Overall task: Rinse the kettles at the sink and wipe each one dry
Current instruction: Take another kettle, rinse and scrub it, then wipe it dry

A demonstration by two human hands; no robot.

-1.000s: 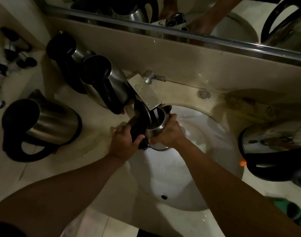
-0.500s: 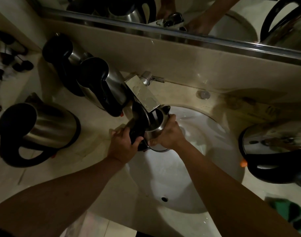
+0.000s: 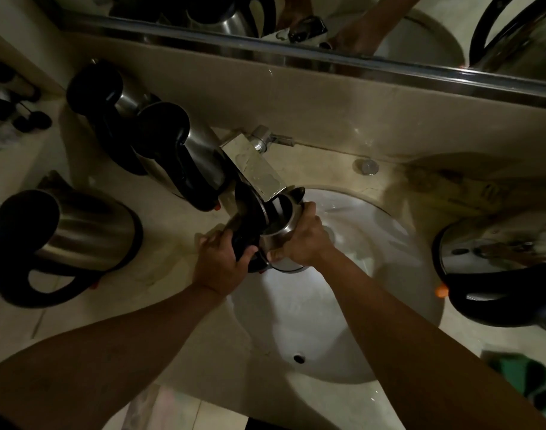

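Kettle [image 3: 281,231] under tap [image 3: 256,169], rinse step; left grip [image 3: 222,262] curled round handle, right grip [image 3: 302,240] clasping body. Next: swirl, tip out into sink [image 3: 389,243].

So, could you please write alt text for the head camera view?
Both hands hold a steel kettle under the faucet over a white sink, left hand on its black handle, right hand around its body. Other kettles stand on the counter.

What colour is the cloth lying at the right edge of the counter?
Green. The cloth shows only in the head view, bottom right, in dim light.
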